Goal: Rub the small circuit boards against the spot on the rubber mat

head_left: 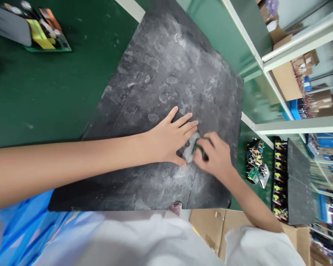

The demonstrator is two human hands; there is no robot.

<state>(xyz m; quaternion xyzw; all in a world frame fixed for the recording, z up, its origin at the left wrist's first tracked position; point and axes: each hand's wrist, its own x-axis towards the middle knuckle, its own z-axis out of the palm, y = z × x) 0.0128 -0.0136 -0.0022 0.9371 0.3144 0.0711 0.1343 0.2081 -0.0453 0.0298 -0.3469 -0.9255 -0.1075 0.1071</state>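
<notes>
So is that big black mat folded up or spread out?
Spread out. The black mat lies broad and flat over the green table, its wide top showing around the left hand.

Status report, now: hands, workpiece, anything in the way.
Left hand open, flat on scuffed black sheet. Right hand curled at small dark-green object, blurred, grip unclear. Green circuit boards beyond sheet's right edge, apart from both hands.

A blue bin (20, 231) sits at lower left, cardboard boxes (208, 226) at lower right.
</notes>
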